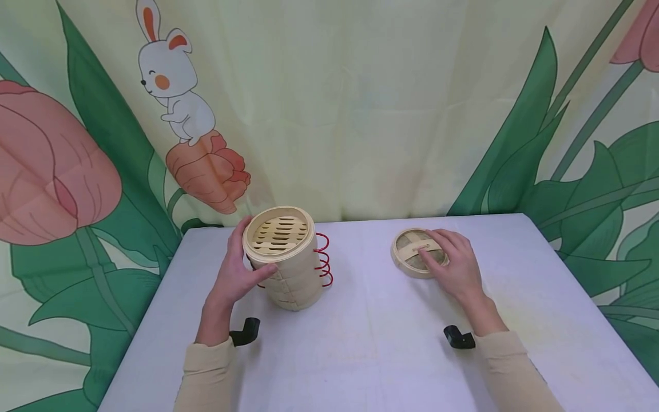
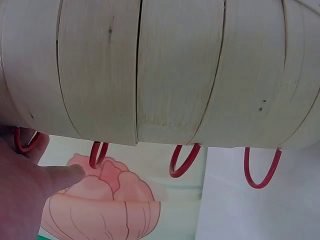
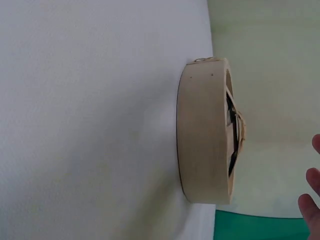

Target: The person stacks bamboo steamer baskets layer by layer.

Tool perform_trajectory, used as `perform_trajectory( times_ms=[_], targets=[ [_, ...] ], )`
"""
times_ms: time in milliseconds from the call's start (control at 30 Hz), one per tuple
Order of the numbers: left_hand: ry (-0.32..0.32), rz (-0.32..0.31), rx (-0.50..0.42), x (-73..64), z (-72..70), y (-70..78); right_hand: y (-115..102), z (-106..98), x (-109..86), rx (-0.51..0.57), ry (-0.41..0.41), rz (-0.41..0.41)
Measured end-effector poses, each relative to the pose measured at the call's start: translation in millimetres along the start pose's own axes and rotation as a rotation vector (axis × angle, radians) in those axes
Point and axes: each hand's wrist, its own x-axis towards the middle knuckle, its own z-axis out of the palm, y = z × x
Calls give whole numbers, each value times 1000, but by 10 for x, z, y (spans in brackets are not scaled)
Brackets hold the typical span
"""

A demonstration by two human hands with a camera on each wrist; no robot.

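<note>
A stack of bamboo steamer baskets [image 1: 294, 289] stands upright on the left half of the table, its slatted top tier [image 1: 280, 234] uncovered. Red ring handles [image 2: 185, 161] stick out from its sides. My left hand [image 1: 238, 272] grips the stack near the top, the thumb across the front and the fingers round the far left side. To the right, a round bamboo lid [image 3: 202, 132] lies flat with its strap handle upward. My right hand [image 1: 458, 266] hovers over the lid with fingers spread; the right wrist view shows the fingertips apart from it.
A white cloth covers the table [image 1: 360, 343]. Behind it hangs a curtain [image 1: 360, 114] printed with a rabbit, tulips and leaves. Black camera mounts [image 1: 246, 332] jut from both wrists above the tabletop.
</note>
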Motion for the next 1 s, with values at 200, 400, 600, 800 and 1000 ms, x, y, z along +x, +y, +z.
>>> perform_trajectory(
  times_ms=[200, 400, 600, 800, 1000],
  targets=[
    [4, 6, -15, -4, 3, -14, 78, 29, -1, -28, -52, 24],
    [0, 4, -34, 0, 9, -39, 168, 77, 5, -62, -145, 63],
    [1, 0, -23, 0, 3, -55, 257, 132, 18, -64, -214, 50],
    [2, -2, -21, 8, -4, -69, 335, 167, 54, -29, -300, 50],
    [-12, -25, -35, 9, -7, -71, 431, 211, 66, -20, -363, 74]
  ],
)
